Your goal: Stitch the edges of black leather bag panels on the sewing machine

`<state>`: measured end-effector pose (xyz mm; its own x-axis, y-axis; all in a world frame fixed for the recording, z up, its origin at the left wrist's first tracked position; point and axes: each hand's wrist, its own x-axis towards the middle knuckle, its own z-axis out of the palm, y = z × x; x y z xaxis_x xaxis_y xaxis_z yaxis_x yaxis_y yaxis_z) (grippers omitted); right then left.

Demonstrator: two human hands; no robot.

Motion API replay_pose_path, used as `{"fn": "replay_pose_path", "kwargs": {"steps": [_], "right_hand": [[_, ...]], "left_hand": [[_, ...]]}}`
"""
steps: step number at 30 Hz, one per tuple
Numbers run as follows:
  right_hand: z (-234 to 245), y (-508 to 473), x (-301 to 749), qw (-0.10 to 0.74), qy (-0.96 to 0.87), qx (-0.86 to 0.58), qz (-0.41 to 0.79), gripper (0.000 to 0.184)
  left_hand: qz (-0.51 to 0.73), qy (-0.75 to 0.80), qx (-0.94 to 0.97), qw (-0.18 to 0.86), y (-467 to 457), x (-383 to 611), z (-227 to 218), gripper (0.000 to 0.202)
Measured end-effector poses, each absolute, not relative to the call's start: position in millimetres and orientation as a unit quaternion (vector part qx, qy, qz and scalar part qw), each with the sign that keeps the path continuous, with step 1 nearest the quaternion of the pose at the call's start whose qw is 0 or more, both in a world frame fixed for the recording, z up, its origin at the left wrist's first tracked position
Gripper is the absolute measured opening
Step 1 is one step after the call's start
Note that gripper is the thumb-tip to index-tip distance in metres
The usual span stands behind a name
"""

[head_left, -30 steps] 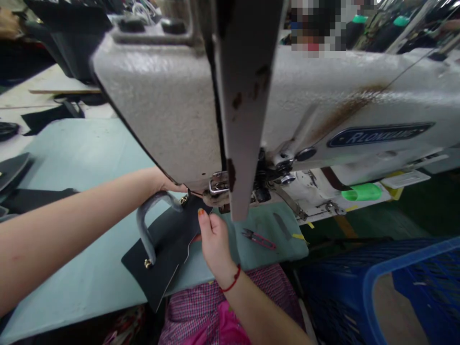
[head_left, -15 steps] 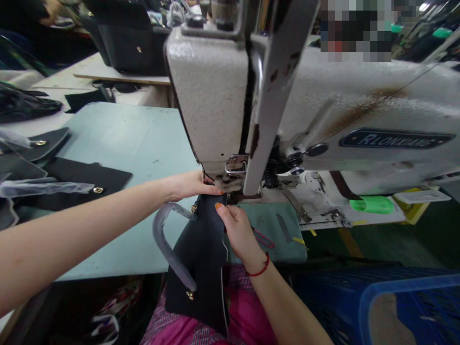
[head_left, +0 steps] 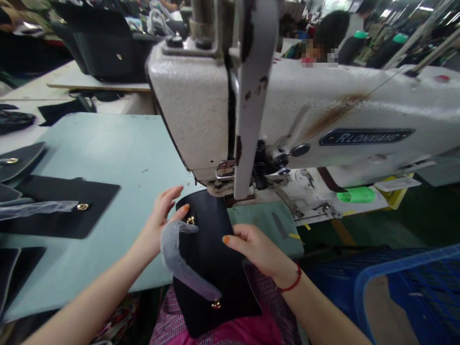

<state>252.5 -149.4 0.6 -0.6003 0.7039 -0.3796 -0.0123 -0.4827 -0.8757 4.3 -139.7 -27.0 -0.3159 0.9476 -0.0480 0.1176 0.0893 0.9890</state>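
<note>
A black leather bag panel (head_left: 212, 258) extends from beneath the sewing machine head (head_left: 224, 184) down over my lap. Its curved handle (head_left: 176, 263) is wrapped in clear plastic and fixed by gold fittings (head_left: 215, 304). My left hand (head_left: 163, 215) is at the panel's upper left edge, fingers spread beside it and thumb lying over it near the upper gold fitting. With its thumb on top and fingers partly hidden at the edge, my right hand (head_left: 255, 247) grips the panel's right side. Whether the presser foot touches the leather cannot be made out.
More black panels (head_left: 93, 206) with wrapped handles lie on the pale green table (head_left: 122, 148) to the left. A black bag (head_left: 104, 48) stands behind. At lower right is a blue plastic basket (head_left: 362, 278). A green cylinder (head_left: 355, 194) lies on the machine bed. A co-worker (head_left: 332, 31) is beyond.
My left hand has drawn back from the needle area and its fingers have spread. The panel has turned and shows more of its face. My right hand has moved lower along its edge.
</note>
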Motion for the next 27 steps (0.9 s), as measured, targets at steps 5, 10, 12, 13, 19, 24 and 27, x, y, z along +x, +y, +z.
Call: {"fn": "replay_pose_path", "kwargs": {"steps": [5,10,12,13,19,24,27], "right_hand": [[-12,-192,241,0.293,-0.352,-0.399,0.794,0.042],[-23,-210,229,0.362,-0.358,-0.447,0.735,0.040],[-25,-212,232,0.373,-0.401,-0.465,0.695,0.036],[-25,-213,234,0.374,-0.420,-0.471,0.680,0.035],[-25,-214,240,0.356,-0.468,-0.492,0.642,0.035],[-18,-214,237,0.358,-0.442,-0.488,0.662,0.035],[-14,-213,237,0.359,-0.419,-0.482,0.681,0.035]], "left_hand": [[0.435,0.635,0.348,0.535,-205,21,-43,0.057],[0.429,0.563,0.210,0.674,-207,60,-31,0.060],[0.443,0.570,0.175,0.670,-202,69,-30,0.062],[0.450,0.580,0.165,0.659,-200,71,-30,0.064],[0.472,0.625,0.156,0.601,-203,74,-28,0.067],[0.485,0.626,0.153,0.591,-204,77,-15,0.073],[0.490,0.611,0.137,0.607,-205,81,-10,0.077]]}}
